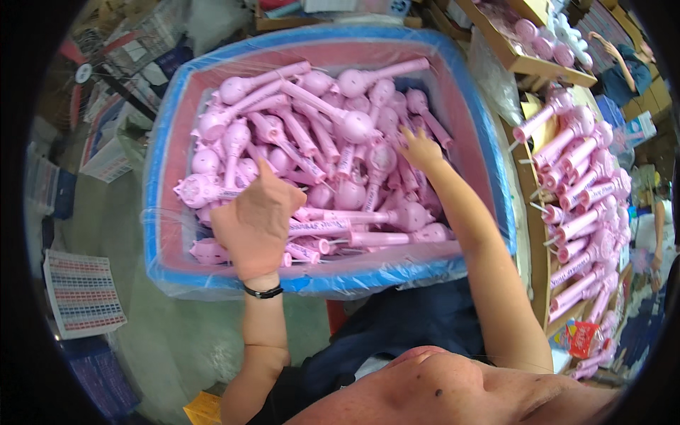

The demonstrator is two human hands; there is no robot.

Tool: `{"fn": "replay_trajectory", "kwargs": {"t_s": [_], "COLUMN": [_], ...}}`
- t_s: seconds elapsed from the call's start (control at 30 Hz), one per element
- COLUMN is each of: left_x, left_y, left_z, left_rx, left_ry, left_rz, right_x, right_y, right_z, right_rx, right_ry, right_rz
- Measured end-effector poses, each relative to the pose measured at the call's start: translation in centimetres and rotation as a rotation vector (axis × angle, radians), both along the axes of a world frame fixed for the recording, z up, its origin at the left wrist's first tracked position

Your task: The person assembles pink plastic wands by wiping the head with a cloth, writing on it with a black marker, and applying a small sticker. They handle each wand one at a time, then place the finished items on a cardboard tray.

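Observation:
A large tub [471,106] with a pink inside, a blue rim and clear plastic film over its edge stands before me. Inside lies a jumbled heap of pink plastic toy wands [358,127], each a round head on a tubular handle. Over the near left of the heap is my left hand [258,219], back upward, with a black band at the wrist; its fingers are too unclear to tell whether they grip a wand. My right hand [421,150] reaches into the right side, fingers apart and touching the wands, with nothing seen held.
At right, more pink wands [581,191] are stacked in rows in a cardboard box, white wires sticking out. Another carton [524,53] with pink round parts sits beyond it. Printed sheets [81,294] lie at left, near a white bin [106,159]. Other people [627,74] are at far right.

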State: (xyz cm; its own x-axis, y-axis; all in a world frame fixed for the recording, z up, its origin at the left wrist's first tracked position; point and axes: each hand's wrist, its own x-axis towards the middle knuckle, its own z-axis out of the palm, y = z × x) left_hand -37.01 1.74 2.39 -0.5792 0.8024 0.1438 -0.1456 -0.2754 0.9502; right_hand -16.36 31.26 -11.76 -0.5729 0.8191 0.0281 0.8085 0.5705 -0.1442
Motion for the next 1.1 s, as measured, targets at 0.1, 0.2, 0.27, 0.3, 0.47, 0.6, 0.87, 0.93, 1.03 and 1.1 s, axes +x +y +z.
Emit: {"fn": "replay_trajectory", "kwargs": {"t_s": [0.1, 0.2, 0.27, 0.3, 0.47, 0.6, 0.87, 0.93, 1.03, 1.1], "left_x": [-1.6, -2.9, -3.2, -3.3, -0.9, 5.6, 20.0, 21.7, 26.1, 26.8], "left_y": [-0.5, -1.9, -2.3, -2.4, -0.6, 1.8, 0.3, 0.5, 0.3, 0.9], "left_z": [-2.2, -4.4, -5.6, -6.0, -7.0, -4.1, 4.8, 4.3, 2.7, 2.4], "left_rx": [0.397, 0.358, 0.32, 0.383, -0.069, 0.155, 0.257, 0.02, 0.149, 0.279], "left_ry": [-0.838, -0.727, -0.594, -0.635, 0.2, -0.007, -0.87, -1.099, -1.284, -0.917], "left_rz": [-0.235, -0.061, 0.057, 0.029, 0.189, -0.039, -0.459, -0.499, -0.943, -1.094], "right_x": [-0.1, 1.5, 3.5, 4.5, 12.4, 17.7, 22.4, 23.2, 23.3, 23.0], "right_y": [0.4, -0.4, -2.5, -3.4, -13.3, -23.2, -35.2, -35.9, -35.0, -34.4], "right_z": [-2.6, -0.1, 4.1, 7.0, 20.9, 21.3, 13.4, 12.7, 11.1, 10.1], "right_rx": [0.221, -0.042, -0.006, -0.077, 0.112, 0.286, -0.216, -0.776, -1.724, -1.631], "right_ry": [0.233, 0.1, 0.173, 0.278, 0.872, 0.92, 0.643, 0.897, 1.275, 1.226], "right_rz": [0.168, -0.038, -0.07, -0.137, 0.155, 0.365, 0.037, 0.012, -0.06, -0.124]}}
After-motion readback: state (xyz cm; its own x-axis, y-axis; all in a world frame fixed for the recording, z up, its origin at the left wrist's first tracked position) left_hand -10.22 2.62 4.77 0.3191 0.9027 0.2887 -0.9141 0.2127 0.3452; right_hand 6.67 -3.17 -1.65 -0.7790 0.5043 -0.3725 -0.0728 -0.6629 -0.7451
